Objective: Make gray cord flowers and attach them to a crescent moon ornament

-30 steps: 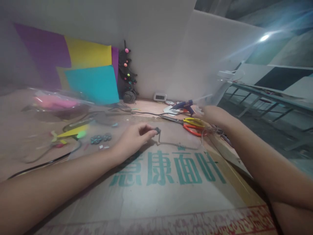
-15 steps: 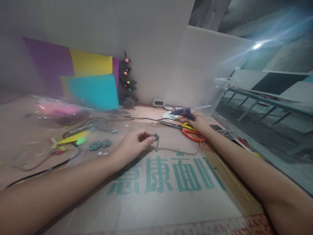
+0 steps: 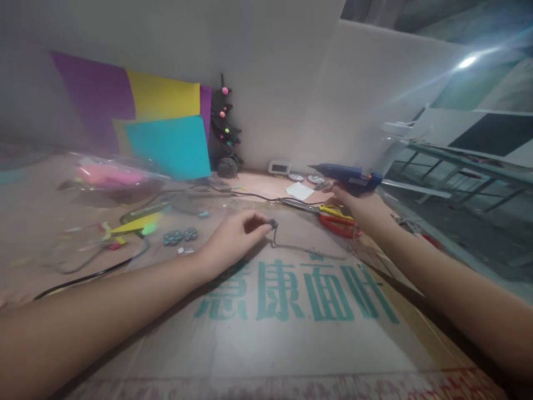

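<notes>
Between the thumb and fingers of my left hand [image 3: 239, 241] is the end of a dark wire piece [image 3: 272, 224], whose thin tail bends down and trails right over the printed sheet [image 3: 250, 350]. My right hand [image 3: 353, 203] is wrapped round a blue glue gun [image 3: 343, 175], lifted above the table with its nozzle pointing left and a clear glue stick [image 3: 416, 189] out of its back. Scissors with red handles [image 3: 341, 226] and yellow-handled pliers [image 3: 333, 212] lie beneath my right hand.
At the back stand a decorated dark wire tree [image 3: 227, 133], coloured sheets [image 3: 169, 147] and a small white clock [image 3: 279, 167]. To the left lie a pink item in clear plastic [image 3: 110, 175], teal beaded pieces [image 3: 180, 236] and a black cable [image 3: 89, 283].
My right hand has raised the glue gun off the table and brought it level. My left hand keeps its pinch on the wire piece. The whole view has shifted slightly.
</notes>
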### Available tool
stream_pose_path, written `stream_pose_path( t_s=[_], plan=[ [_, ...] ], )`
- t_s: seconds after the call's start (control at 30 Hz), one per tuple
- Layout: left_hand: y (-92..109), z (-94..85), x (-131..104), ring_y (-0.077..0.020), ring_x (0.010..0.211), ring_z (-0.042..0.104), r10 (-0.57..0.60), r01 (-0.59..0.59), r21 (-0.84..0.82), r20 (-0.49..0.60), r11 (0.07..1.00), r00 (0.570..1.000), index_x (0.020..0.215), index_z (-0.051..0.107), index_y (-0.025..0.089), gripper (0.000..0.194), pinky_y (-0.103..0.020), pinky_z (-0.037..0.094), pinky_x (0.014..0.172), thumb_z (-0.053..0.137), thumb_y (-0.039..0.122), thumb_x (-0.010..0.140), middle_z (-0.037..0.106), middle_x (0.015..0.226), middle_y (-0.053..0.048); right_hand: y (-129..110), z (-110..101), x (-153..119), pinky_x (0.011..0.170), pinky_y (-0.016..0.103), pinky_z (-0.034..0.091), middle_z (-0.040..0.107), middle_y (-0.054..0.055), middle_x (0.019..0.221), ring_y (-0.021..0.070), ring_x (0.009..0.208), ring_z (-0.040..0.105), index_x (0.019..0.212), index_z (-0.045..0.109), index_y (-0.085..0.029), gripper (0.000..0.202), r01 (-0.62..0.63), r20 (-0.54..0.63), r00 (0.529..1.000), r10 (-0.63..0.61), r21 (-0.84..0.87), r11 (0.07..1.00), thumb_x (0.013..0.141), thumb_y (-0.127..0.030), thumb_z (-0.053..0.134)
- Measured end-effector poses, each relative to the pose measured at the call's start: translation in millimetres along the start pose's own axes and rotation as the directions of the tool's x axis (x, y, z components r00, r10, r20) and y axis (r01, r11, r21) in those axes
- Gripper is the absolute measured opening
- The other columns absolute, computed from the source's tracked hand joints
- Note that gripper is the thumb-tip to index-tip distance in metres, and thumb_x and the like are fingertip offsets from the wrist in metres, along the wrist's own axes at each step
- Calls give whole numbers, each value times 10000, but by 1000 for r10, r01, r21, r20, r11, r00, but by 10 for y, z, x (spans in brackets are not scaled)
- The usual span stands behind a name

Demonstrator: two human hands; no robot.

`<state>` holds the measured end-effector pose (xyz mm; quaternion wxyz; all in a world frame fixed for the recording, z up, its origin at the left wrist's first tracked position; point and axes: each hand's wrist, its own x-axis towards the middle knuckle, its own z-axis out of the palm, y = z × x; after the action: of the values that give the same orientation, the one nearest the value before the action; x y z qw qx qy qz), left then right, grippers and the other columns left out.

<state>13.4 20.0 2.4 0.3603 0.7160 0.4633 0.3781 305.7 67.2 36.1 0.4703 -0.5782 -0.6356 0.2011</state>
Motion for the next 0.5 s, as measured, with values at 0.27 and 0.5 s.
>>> stream_pose_path(
  t_s=[0.27, 0.5],
  plan=[
    [4, -10, -11, -182, 812, 657, 38, -39, 27, 14, 999, 999, 916, 680, 185, 171, -293, 494, 770, 610, 339, 889, 731, 894, -22, -166, 146, -635, 850, 424, 584, 750, 39, 904, 246, 854, 726, 863, 685, -252, 238, 82, 185, 982, -48, -183, 980, 878, -457, 565],
    [30, -27, -21, -181, 778, 637, 30, -31, 95, 12, 995, 999, 852, 668, 184, 210, -290, 473, 732, 579, 367, 908, 707, 827, -11, -80, 138, -720, 901, 520, 566, 756, 30, 984, 310, 969, 709, 953, 742, -338, 341, 250, 220, 959, -179, -359, 899, 910, -565, 491]
  ],
)
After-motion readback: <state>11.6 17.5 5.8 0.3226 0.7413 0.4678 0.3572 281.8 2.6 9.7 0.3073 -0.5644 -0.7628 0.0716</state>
